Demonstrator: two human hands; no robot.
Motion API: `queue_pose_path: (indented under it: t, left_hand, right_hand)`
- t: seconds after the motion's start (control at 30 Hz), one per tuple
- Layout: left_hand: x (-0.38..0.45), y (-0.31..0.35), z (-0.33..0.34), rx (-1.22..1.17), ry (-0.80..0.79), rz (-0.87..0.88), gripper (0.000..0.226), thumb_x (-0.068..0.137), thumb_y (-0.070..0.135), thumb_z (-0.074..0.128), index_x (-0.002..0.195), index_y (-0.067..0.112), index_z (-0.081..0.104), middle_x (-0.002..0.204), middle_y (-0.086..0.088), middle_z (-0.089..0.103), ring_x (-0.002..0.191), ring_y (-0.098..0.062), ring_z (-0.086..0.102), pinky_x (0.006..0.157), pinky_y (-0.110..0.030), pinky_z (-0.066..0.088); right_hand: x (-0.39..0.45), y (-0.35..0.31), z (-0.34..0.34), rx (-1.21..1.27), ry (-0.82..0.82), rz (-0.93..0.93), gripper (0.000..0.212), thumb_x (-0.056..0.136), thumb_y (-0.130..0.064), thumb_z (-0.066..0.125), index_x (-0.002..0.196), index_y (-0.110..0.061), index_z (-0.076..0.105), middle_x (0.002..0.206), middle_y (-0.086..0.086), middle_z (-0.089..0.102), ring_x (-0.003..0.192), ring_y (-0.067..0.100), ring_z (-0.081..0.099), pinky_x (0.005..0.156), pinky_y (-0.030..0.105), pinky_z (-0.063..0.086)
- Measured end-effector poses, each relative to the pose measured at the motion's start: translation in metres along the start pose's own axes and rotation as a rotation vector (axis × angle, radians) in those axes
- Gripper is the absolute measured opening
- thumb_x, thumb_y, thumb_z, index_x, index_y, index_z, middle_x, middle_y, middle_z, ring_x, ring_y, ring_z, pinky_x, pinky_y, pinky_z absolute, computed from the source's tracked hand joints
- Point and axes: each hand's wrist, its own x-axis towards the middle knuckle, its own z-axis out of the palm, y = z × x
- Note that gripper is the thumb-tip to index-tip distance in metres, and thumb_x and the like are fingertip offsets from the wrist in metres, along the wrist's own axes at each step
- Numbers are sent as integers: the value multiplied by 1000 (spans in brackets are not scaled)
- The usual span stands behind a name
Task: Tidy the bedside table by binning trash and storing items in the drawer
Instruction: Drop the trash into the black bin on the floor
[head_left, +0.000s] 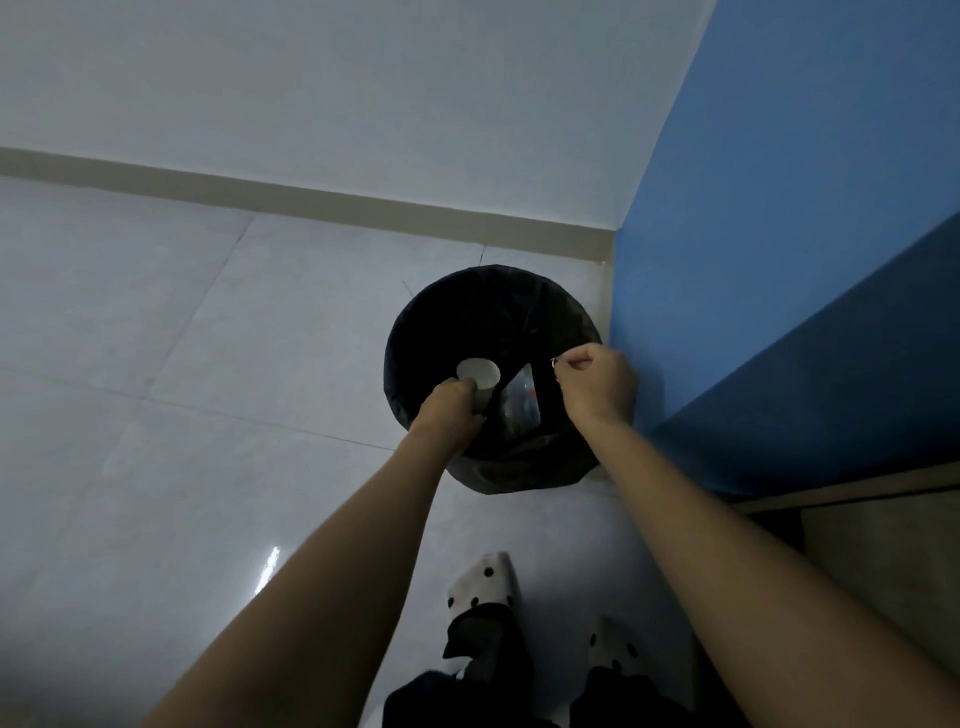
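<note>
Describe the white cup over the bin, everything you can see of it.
The white cup is a small, plain cup, paper or thin plastic by its look. It appears empty, with its open mouth tilted up toward the camera. The left hand holds it by its lower side in a closed grip. It hangs above the open mouth of the black-lined bin, not yet dropped, touching nothing else visible.

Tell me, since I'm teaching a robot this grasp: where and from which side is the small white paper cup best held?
Grip the small white paper cup around its side wall, below the rim, coming from the near side as the left hand does. Its open mouth tilts up and away over the black-lined bin, so the tapered wall faces the person.
</note>
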Motion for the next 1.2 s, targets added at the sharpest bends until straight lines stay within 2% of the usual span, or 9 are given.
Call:
queue_pose_path:
  t: [0.17,0.27,0.4,0.53,0.7,0.8,0.87,1.03,1.2]
  left_hand:
    - [-27,25,-23,39,46,65,33,89,17,54,120,5,57,123,-18,54,108,-35,57,92,-40,49]
    - [-53,52,-40,26,102,131,33,90,17,52,121,12,60,121,-11,58,106,-30,58,89,-38,49]
    - [-92,107,-47,19,158,300,24,89,19,50,107,14,65,107,-9,67,96,-29,63,82,-42,53]
    - [-135,188,-36,15,148,449,23,90,19,51,106,12,66,105,-12,70,96,-31,65,82,-39,54]
    - [-187,279,5,-68,83,620,25,91,21,55,112,10,63,116,-17,63,105,-35,61,88,-39,50]
    - [-220,316,40,-93,39,650,39,93,24,54,128,7,54,130,-17,52,114,-36,56,94,-42,48]
    - [-240,333,62,-82,22,637,45,94,27,51,135,7,46,140,-15,44,122,-36,50,96,-42,46]
    - [-268,356,101,18,23,640,49,95,27,49,137,5,40,144,-15,36,128,-33,42,98,-43,44]
    - [-271,355,118,101,91,607,50,94,30,50,136,5,39,138,-14,37,124,-33,41,93,-43,46]
  right_hand:
    - [-27,-11,-41,5,-24,-1,14,88,-16,62,90,-11,74,91,4,73,86,22,67,69,26,50]
    - [-55,-10,-78,32,-20,8,12,84,-17,62,84,-14,74,88,5,74,84,24,68,72,33,56]
    - [-105,14,-137,-1,-2,17,11,82,-18,63,84,-14,73,86,4,75,82,23,69,70,31,54]
    - [-148,56,-213,73,137,74,9,82,-20,66,85,-15,74,88,4,76,84,22,70,74,32,56]
    - [-188,110,-321,211,365,184,16,74,-21,67,59,-26,63,78,4,76,77,25,71,74,43,59]
    - [-213,144,-380,160,517,214,5,78,-16,68,73,-16,70,82,10,75,82,27,70,75,35,56]
    - [-228,169,-411,51,604,231,12,82,-20,67,85,-11,75,91,8,75,89,24,68,76,30,51]
    - [-251,231,-451,-91,710,301,20,85,-30,66,83,-11,72,82,7,71,83,28,67,66,27,42]
    - [-255,270,-458,-292,735,411,39,77,-35,71,111,-16,65,117,17,59,110,37,54,93,41,44]
